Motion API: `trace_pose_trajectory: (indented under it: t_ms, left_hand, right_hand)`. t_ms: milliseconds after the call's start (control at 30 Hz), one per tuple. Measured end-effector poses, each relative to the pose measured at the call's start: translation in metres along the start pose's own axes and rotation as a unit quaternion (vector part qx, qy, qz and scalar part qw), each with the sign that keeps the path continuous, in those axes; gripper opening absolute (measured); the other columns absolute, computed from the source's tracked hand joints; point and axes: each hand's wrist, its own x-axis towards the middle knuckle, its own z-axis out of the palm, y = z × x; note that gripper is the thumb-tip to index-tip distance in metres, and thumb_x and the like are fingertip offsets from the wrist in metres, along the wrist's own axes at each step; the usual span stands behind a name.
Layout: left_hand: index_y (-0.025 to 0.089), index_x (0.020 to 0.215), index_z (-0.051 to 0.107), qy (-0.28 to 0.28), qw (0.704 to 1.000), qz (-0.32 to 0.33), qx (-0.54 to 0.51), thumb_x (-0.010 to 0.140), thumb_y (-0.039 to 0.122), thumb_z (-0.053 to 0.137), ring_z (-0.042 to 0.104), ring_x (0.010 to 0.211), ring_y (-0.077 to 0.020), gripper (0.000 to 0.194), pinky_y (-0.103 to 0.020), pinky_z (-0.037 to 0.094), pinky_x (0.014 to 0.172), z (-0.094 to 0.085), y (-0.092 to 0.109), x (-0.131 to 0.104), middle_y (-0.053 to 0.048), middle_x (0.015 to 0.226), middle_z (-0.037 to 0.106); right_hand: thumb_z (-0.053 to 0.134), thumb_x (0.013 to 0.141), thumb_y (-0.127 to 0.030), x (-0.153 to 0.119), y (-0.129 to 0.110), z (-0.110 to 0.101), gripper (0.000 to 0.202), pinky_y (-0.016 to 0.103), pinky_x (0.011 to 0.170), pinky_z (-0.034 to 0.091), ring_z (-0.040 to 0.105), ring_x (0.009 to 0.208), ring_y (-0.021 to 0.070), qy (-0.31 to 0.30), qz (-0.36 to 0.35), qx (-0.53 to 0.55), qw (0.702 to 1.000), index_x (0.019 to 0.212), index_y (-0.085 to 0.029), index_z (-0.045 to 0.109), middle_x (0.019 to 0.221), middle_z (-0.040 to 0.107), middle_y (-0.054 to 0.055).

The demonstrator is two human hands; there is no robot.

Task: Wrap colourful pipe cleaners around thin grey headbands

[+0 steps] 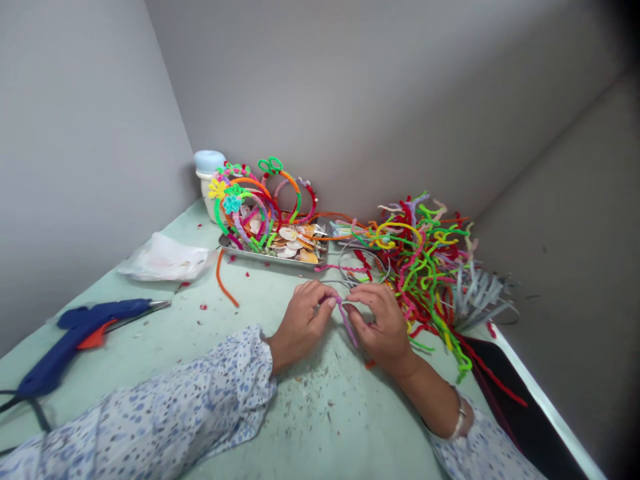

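Observation:
At the middle of the table, my left hand [306, 317] pinches a purple pipe cleaner [347, 325] between thumb and fingertips. The pipe cleaner's loose end hangs down between my two hands. Close beside it is my right hand [381, 327], its fingers curled in toward the thumb; what they grip is hidden. A thin grey band [330, 281] shows just behind my fingertips, partly covered by them. Whether the pipe cleaner is wound on it, I cannot tell.
Behind my hands stands a metal tray [270, 259] with shell-like discs and colourful wrapped headbands [250, 207]. Right lies a tangled heap of pipe cleaners [420, 260] beside grey strips [483, 297]. Left are a blue glue gun [85, 333], a white plastic bag [167, 260] and a lidded cup [207, 180].

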Motion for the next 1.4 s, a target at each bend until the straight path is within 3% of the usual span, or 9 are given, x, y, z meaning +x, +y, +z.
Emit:
trace_pose_trajectory:
  t_ms: [933,1400]
  left_hand:
    - [0.019,0.086,0.059,-0.003,1.0,0.009,-0.026,0.09,0.021,0.046,0.054,0.086,-0.0163,0.013,-0.03,0.038,0.084,0.0003,0.0027,0.0013,-0.001,0.084,0.061]
    - [0.02,0.087,0.061,-0.011,1.0,0.016,0.015,0.09,0.022,0.046,0.055,0.086,-0.0179,0.015,-0.033,0.038,0.084,0.0014,0.0023,0.0014,-0.002,0.084,0.063]
  right_hand:
    - [0.06,0.081,-0.01,-0.0022,0.0015,-0.0028,0.024,0.039,0.078,0.047,0.057,0.091,0.0206,-0.01,-0.041,0.021,0.999,0.098,-0.026,0.06,0.095,0.061,0.005]
    - [0.057,0.085,-0.019,-0.0042,0.0029,0.0018,0.009,0.038,0.076,0.047,0.058,0.085,0.02,-0.018,0.033,0.053,0.998,0.093,-0.024,0.059,0.087,0.063,0.004]
